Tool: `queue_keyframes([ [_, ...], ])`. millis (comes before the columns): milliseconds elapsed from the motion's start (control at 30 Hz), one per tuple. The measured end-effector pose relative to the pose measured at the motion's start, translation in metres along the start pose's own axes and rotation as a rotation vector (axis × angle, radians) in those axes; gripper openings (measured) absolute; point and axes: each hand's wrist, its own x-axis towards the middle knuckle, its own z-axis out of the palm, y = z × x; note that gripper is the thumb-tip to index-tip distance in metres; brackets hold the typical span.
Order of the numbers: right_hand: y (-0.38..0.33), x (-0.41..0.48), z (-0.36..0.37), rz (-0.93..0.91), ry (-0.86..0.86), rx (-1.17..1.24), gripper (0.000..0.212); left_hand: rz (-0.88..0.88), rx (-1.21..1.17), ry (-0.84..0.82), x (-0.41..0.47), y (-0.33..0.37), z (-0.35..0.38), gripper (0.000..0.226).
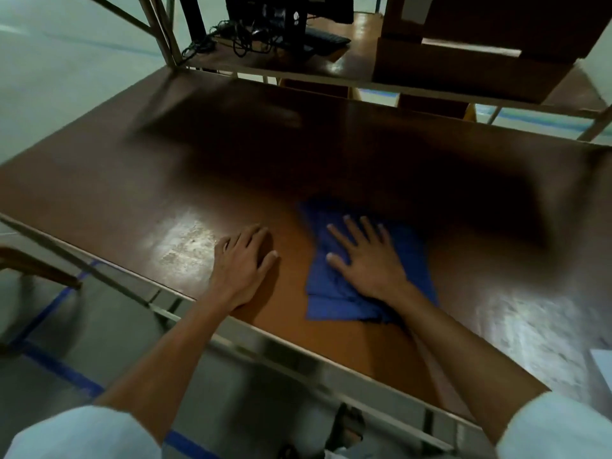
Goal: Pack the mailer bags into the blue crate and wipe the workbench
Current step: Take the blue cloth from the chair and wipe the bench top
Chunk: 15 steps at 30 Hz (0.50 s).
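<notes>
Half seems done: no bags on the blurred bench (132,193), our right hand (366,260) pressing the cloth (331,294) flat-fingered, left hand (243,260) resting empty.

Looking like a packing or warehouse workstation rather than a home or an office: standing at a broad, worn brown counter (231,154) on a bare metal frame (163,34), facing a raised shelf (347,61) carrying big cardboard boxes (463,71), a keyboard (328,38) and a tangle of black cables (241,41). Showing all around a smooth, pale grey-green industrial floor (49,77) with blue tape lines (66,371) running across it beside the counter.
</notes>
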Motion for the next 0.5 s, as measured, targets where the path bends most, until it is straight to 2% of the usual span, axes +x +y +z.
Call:
queue_keyframes([
  [67,-0.027,-0.024,0.005,-0.152,-0.038,-0.013,0.065,-0.027,-0.005,0.006,-0.017,-0.016,0.001,0.060],
  [100,-0.028,-0.030,0.004,-0.141,-0.045,-0.002,0.064,-0.041,-0.015,0.002,-0.022,-0.021,0.001,0.060],
  [233,-0.026,-0.035,0.004,0.223,0.003,-0.016,0.068,-0.023,-0.023,-0.027,-0.033,-0.023,-0.001,0.062],
  [267,-0.039,-0.040,0.004,0.206,0.004,-0.005,0.067,-0.026,-0.026,-0.024,-0.034,-0.022,-0.002,0.062],
  [367,-0.079,-0.070,0.007,-0.088,-0.046,0.003,0.062,-0.033,-0.043,0.004,-0.035,-0.022,-0.003,0.062],
  [400,-0.079,-0.080,0.007,-0.124,-0.054,-0.001,0.061,-0.029,-0.052,0.009,-0.035,-0.022,-0.003,0.061],
  [433,-0.071,-0.085,0.006,-0.094,-0.052,-0.003,0.061,-0.024,-0.062,0.010,-0.034,-0.022,-0.004,0.061],
  [500,-0.044,-0.090,0.005,0.125,-0.032,-0.001,0.063,-0.011,-0.065,0.013,-0.035,-0.021,-0.005,0.060],
])
